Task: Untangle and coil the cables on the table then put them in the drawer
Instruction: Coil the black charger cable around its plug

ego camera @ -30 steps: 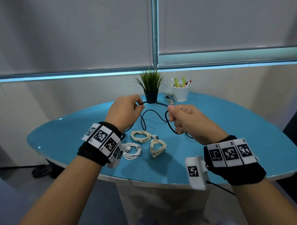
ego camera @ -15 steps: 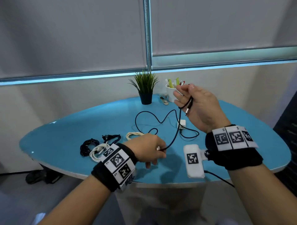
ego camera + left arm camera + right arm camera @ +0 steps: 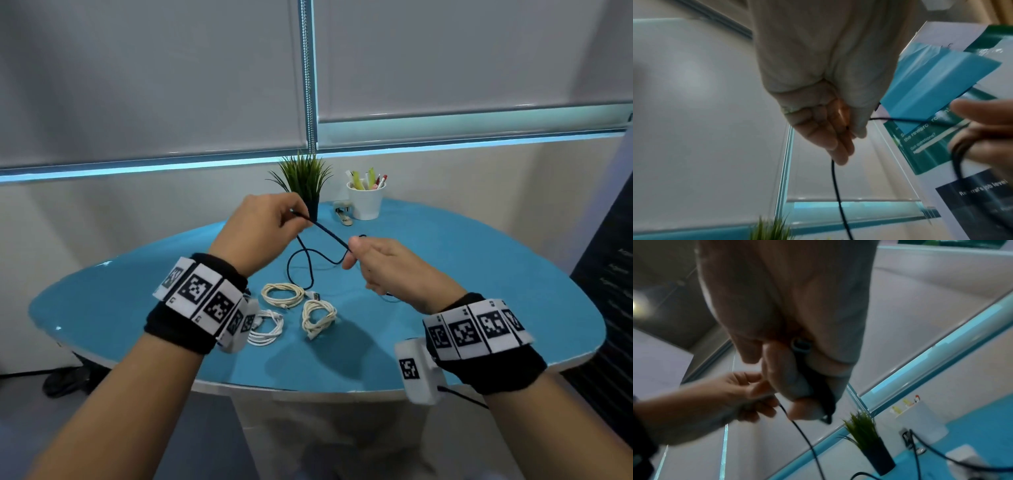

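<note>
A thin black cable stretches taut between my two hands above the blue table. My left hand pinches it near the plant. My right hand grips gathered loops of it lower and to the right. Slack from the cable hangs in a loop down to the table. In the left wrist view the cable drops from my fingertips. The right wrist view shows the bunched cable inside my curled fingers. Three coiled light cables lie near the front: cream, white, cream.
A small potted plant, a white cup of pens and a stapler stand at the table's far edge. A wall with blinds is behind. Dark furniture stands at the right.
My left hand has risen from low near the table's front up towards the plant. My right hand has come down from beside the cup. The cable between them is now taut.
</note>
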`<action>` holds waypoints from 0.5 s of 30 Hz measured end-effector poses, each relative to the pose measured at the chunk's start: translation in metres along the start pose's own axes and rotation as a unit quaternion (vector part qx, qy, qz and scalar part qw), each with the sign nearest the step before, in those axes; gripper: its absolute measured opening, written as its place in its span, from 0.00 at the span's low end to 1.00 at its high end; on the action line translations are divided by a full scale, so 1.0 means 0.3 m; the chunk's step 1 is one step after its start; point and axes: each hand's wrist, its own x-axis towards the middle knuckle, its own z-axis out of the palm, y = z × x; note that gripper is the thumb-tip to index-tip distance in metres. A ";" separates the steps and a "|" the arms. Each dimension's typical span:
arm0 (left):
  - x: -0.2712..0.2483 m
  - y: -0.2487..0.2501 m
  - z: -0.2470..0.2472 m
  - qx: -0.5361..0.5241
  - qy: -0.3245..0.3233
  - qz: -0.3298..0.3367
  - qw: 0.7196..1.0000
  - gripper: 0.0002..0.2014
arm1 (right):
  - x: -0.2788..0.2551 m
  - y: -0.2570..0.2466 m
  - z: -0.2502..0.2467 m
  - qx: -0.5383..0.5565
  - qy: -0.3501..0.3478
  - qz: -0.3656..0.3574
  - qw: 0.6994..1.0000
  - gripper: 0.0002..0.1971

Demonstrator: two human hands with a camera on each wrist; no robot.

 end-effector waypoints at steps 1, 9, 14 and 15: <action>0.012 -0.007 0.008 0.000 0.015 -0.004 1.000 0.03 | -0.010 -0.006 0.004 0.005 -0.018 0.002 1.000 0.21; -0.003 -0.044 0.137 0.031 -0.131 -0.071 0.988 0.06 | -0.020 -0.080 -0.056 0.323 0.037 -0.036 0.945 0.20; -0.065 -0.001 0.249 0.020 -0.288 -0.032 0.957 0.07 | 0.003 -0.100 -0.070 0.481 0.078 -0.086 0.869 0.20; -0.077 0.010 0.268 0.015 -0.310 -0.024 0.950 0.07 | 0.012 -0.097 -0.067 0.500 0.085 -0.099 0.856 0.20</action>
